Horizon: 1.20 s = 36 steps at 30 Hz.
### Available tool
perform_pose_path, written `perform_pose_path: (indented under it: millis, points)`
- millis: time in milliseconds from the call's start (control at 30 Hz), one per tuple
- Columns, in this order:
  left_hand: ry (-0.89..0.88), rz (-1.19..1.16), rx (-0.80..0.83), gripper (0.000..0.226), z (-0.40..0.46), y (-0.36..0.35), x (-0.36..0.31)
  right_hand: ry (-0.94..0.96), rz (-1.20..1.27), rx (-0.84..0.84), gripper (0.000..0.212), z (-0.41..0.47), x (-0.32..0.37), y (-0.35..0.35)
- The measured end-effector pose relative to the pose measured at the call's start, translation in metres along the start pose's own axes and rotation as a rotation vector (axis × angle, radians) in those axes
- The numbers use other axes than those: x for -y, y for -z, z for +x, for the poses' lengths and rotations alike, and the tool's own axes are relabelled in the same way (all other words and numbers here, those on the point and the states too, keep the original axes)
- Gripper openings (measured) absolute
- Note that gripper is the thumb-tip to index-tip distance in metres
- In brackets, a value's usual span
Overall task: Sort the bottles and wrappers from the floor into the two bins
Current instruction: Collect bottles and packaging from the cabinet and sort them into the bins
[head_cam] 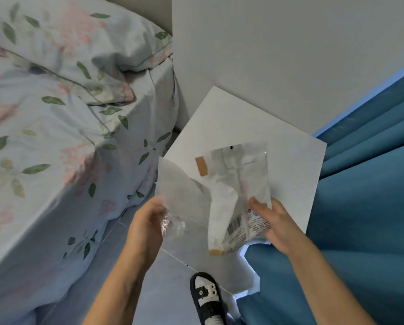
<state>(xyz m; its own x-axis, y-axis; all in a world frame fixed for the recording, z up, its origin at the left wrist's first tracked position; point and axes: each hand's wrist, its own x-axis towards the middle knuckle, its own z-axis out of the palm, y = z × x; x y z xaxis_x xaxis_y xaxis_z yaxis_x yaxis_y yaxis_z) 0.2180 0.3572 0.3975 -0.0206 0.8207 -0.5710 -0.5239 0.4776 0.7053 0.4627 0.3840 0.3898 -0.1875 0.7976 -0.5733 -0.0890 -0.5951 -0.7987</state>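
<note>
While both hands held wrappers, the person stood beside a bed (55, 137).
Left hand (147, 221) gripped a clear wrapper (182, 198); right hand (273, 226) pinched a printed wrapper (234, 184).

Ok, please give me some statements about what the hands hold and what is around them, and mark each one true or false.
1. The left hand holds a clear plastic bag. True.
2. The right hand holds a bottle. False: it grips a white wrapper with a barcode.
3. A bed with floral bedding is at the left. True.
4. The curtain at the right is red. False: it is blue.
5. Both bins are in view. False: no bin shows here.
6. One shoe shows on the floor below the hands. True.
</note>
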Motion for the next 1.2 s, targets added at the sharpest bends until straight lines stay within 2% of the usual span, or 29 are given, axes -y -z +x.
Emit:
perform_pose_path:
  millis: [33,67,167,300,333,367,400,433,467,533,700,733,767,833,900,933,1000,1067,1100,1200]
  points:
    - [0.021,-0.096,0.029,0.012,-0.007,0.008,-0.006,-0.03,-0.04,0.044,0.055,0.001,-0.001,-0.017]
    - [0.036,-0.178,0.048,0.008,-0.015,0.017,-0.012,-0.036,-0.081,0.079,0.055,0.004,-0.004,-0.032]
    - [0.068,-0.335,0.033,0.013,-0.039,0.044,-0.028,-0.025,-0.181,0.138,0.059,0.009,-0.013,-0.078]
    - [0.055,-0.442,0.011,0.012,-0.076,0.081,-0.049,-0.117,-0.227,0.244,0.081,0.003,-0.017,-0.144]
    - [0.049,-0.454,0.001,0.013,-0.086,0.091,-0.053,-0.139,-0.148,0.256,0.074,-0.001,-0.02,-0.152]
    - [0.037,-0.462,-0.008,0.013,-0.095,0.104,-0.055,-0.183,-0.032,0.224,0.054,-0.009,-0.019,-0.161]
    - [0.024,-0.472,-0.01,0.012,-0.106,0.115,-0.058,-0.21,-0.119,0.277,0.02,-0.023,-0.013,-0.179]
    - [0.01,-0.479,-0.011,0.017,-0.114,0.129,-0.057,-0.233,-0.221,0.403,0.018,-0.034,-0.011,-0.198]
    - [0.008,-0.491,-0.016,0.02,-0.124,0.141,-0.057,-0.237,-0.39,0.466,0.037,-0.034,-0.013,-0.221]
    - [0.0,-0.506,-0.041,0.009,-0.142,0.167,-0.051,-0.261,-0.495,0.456,0.05,-0.032,-0.034,-0.254]
    - [-0.072,-0.616,-0.108,0.012,-0.183,0.219,-0.024,-0.203,-0.522,0.68,0.028,-0.042,-0.075,-0.32]
    - [-0.078,-0.645,-0.146,0.015,-0.191,0.228,-0.019,-0.178,-0.571,0.731,0.022,-0.044,-0.084,-0.333]
    - [-0.102,-0.672,-0.18,0.022,-0.199,0.239,-0.013,-0.167,-0.617,0.774,0.035,-0.046,-0.091,-0.344]
    - [-0.167,-0.708,-0.215,0.057,-0.215,0.26,-0.002,-0.187,-0.643,0.753,0.055,-0.044,-0.106,-0.364]
    - [-0.212,-0.73,-0.177,0.086,-0.237,0.283,0.003,-0.148,-0.646,0.691,0.055,-0.045,-0.119,-0.383]
    - [-0.236,-0.674,-0.164,0.088,-0.248,0.292,0.003,-0.122,-0.661,0.686,0.05,-0.048,-0.126,-0.393]
    - [-0.268,-0.432,-0.316,0.072,-0.267,0.312,0.012,-0.081,-0.729,0.709,0.041,-0.056,-0.142,-0.414]
    - [-0.238,-0.203,-0.658,0.053,-0.281,0.336,0.028,-0.072,-0.79,0.779,0.035,-0.066,-0.162,-0.434]
    - [-0.226,-0.153,-0.782,0.05,-0.289,0.349,0.038,-0.097,-0.802,0.837,0.034,-0.073,-0.17,-0.444]
    - [-0.27,-0.204,-0.869,0.048,-0.32,0.381,0.065,-0.236,-0.777,1.004,0.04,-0.095,-0.198,-0.469]
